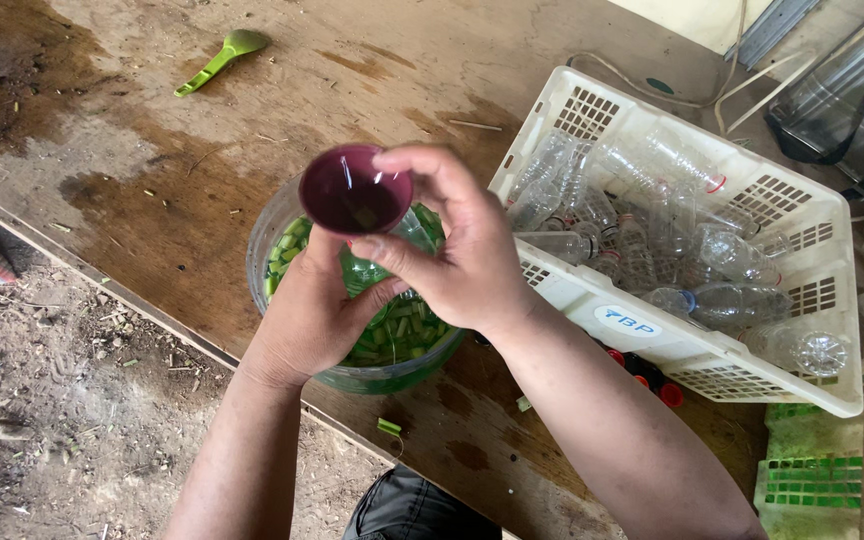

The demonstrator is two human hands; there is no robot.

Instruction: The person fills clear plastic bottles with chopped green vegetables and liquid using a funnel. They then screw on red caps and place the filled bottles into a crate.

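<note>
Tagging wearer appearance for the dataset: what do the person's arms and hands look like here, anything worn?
Both forearms are bare to the frame edge: no sleeves, gloves or watch in view. The left hand and right hand show no rings or wristbands that I can make out. Fingernails look short and unpainted. The only clothing visible is dark grey fabric, probably trousers, at the bottom edge between the arms.

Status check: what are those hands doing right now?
Left hand gripping bottle. Right hand steadying maroon funnel on top. Green-filled tub beneath; nothing blocking.
</note>
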